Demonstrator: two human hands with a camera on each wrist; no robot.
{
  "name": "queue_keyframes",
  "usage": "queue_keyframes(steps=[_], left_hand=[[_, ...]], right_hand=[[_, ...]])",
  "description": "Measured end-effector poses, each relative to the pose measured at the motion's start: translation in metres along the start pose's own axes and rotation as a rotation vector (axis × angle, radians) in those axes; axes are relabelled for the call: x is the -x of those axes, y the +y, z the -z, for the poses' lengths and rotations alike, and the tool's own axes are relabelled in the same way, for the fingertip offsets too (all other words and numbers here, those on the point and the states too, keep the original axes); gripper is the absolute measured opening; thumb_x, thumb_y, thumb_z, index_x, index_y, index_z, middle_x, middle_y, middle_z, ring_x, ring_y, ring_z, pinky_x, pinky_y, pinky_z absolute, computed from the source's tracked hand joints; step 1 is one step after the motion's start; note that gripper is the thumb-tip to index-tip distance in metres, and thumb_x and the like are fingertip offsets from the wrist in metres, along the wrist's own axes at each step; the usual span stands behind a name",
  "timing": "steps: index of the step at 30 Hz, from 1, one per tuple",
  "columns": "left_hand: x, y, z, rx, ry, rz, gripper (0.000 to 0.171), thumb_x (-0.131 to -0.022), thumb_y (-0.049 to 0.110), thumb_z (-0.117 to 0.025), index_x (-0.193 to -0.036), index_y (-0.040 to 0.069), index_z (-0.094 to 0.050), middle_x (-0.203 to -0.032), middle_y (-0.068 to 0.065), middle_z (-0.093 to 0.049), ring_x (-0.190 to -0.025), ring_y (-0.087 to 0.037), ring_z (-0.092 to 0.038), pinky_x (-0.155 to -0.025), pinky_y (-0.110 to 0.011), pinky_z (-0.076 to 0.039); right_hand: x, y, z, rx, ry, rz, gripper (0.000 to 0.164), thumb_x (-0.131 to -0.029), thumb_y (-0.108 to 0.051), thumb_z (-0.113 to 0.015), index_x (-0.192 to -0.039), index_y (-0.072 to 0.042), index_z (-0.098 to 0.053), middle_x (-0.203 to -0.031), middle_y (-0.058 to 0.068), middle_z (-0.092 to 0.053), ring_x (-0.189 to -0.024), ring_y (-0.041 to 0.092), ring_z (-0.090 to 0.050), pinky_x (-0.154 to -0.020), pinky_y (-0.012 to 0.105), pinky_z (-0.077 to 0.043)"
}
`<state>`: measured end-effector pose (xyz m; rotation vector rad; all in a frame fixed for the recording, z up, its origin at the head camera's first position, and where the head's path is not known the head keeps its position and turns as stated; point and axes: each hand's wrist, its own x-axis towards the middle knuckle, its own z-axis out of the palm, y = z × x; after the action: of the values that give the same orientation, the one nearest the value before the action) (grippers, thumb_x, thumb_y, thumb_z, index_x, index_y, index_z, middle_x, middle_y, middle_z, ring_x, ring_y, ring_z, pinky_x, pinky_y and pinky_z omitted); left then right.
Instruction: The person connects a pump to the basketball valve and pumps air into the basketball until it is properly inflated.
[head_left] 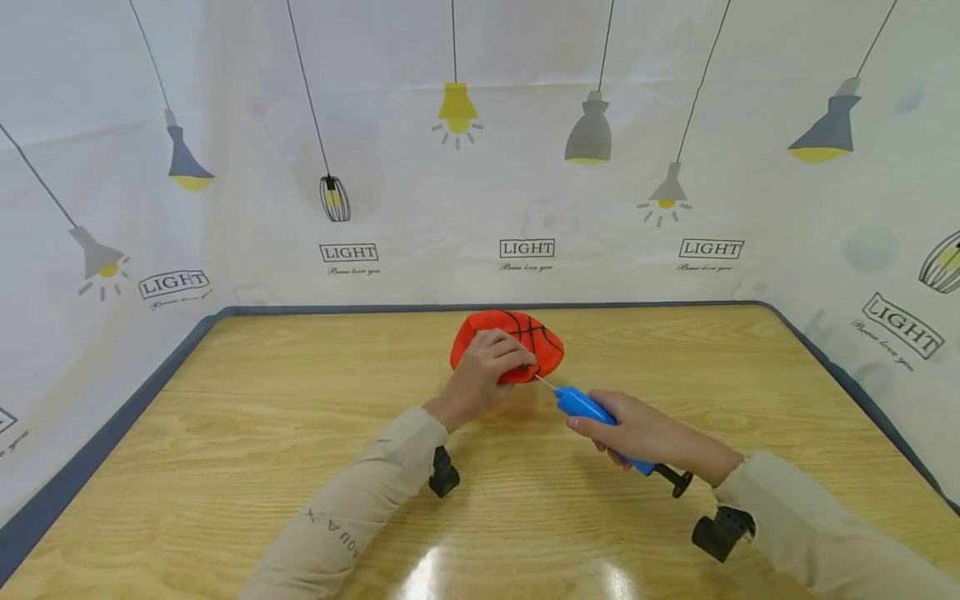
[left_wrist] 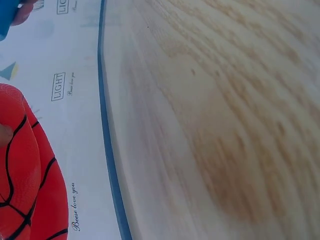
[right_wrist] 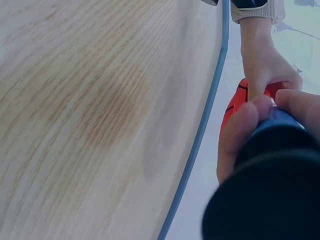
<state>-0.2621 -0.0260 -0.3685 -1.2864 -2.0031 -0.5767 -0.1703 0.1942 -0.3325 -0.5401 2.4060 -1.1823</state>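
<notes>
A limp, partly flattened red basketball [head_left: 550,343] with black lines is held up by my left hand [head_left: 483,371], whose fingers grip its near side. In my right hand [head_left: 645,429] is a blue hand pump [head_left: 581,405], its barrel wrapped by the fingers. From the pump's tip a thin needle [head_left: 547,382] reaches to the ball's lower edge; whether it has entered cannot be made out. The pump's black handle [head_left: 680,482] sticks out behind the right hand and looms large in the right wrist view. Folded red skin of the ball [left_wrist: 47,200] fills the left wrist view's lower-left corner.
Beneath both hands lies a wood-grain table [head_left: 300,400] with a dark blue edge strip [head_left: 360,309]. White sheeting [head_left: 420,200] printed with lamps stands behind it and at the sides. Black wrist devices [head_left: 444,473] hang below the sleeves.
</notes>
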Motion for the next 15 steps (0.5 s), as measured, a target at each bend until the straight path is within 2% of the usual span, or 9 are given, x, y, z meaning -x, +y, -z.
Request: queue_keyframes(steps=[8, 15], left_hand=[[-0.002, 0.002, 0.003, -0.078, 0.016, -0.107, 0.026, -0.066, -0.005, -0.064, -0.086, 0.010, -0.067, -0.084, -0.001, -0.062, -0.085, -0.017, -0.053, -0.078, -0.030, -0.040], [-0.005, 0.005, 0.005, -0.134, 0.037, -0.172, 0.024, -0.065, -0.003, -0.065, -0.085, 0.011, -0.067, -0.083, 0.000, -0.063, -0.081, -0.017, -0.054, -0.075, -0.029, -0.040]], right_hand=[[0.005, -0.013, 0.000, -0.018, -0.051, -0.038, 0.037, -0.091, -0.036, -0.044, -0.097, 0.001, -0.043, -0.062, 0.009, -0.048, -0.042, 0.015, -0.047, -0.041, 0.032, -0.044], [0.007, -0.019, 0.000, -0.068, -0.078, -0.092, 0.039, -0.090, -0.039, -0.042, -0.096, 0.000, -0.042, -0.062, 0.009, -0.048, -0.042, 0.014, -0.046, -0.040, 0.029, -0.043]])
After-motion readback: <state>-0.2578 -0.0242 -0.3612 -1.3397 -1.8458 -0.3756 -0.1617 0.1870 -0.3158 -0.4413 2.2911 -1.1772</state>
